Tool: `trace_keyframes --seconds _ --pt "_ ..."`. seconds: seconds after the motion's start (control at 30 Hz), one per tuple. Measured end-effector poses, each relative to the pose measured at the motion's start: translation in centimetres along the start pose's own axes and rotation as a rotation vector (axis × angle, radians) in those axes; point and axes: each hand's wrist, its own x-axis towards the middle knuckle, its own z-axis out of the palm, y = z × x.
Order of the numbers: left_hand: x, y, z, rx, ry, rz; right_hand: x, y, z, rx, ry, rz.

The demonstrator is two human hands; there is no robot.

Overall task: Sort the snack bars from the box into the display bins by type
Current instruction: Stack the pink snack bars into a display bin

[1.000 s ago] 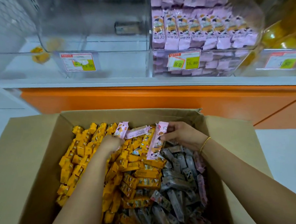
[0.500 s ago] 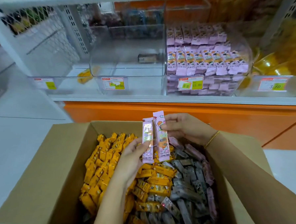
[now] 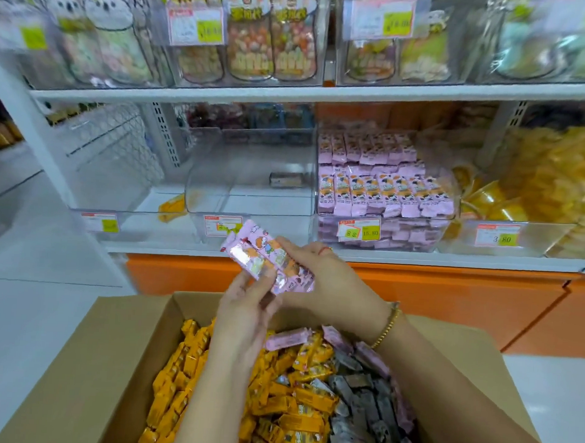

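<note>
Our left hand [image 3: 246, 308] and right hand [image 3: 321, 284] both pinch the pink snack bars [image 3: 265, 259] between their fingers, above the cardboard box [image 3: 115, 340]; we should square the stack, then lift it beyond the right fingers into the pink-bar bin [image 3: 454, 196].

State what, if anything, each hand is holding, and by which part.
Both hands hold the same few pink snack bars: the left hand pinches them from beneath near the middle, the right hand grips their right-hand ends.
</note>
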Motion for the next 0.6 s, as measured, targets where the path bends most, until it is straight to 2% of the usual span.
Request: trace_keyframes --seconds 0.13,0.27,0.33,0.43,0.5,0.6 --pt "1.5 1.5 3.5 0.074 -0.106 0.039 0.3 -0.1 -0.9 -0.108 0.352 0.006" --pt "3.4 2.7 6.9 0.172 -0.221 0.063 1.1 1.2 -3.2 -0.104 0.573 0.038" --pt "4.7 3.1 7.8 0.418 -0.184 0.126 2.0 2.6 -5.2 -0.09 0.659 0.094" --pt "7.9 3.1 8.3 1.067 -0.069 0.298 4.3 5.4 -7.9 -0.183 0.698 0.238" --pt "9.1 2.8 8.6 1.243 -0.097 0.321 5.9 6.8 -8.8 -0.251 0.697 0.317" --pt "9.7 2.1 9.1 1.285 -0.208 0.343 8.2 7.7 -8.7 -0.317 0.689 0.355"
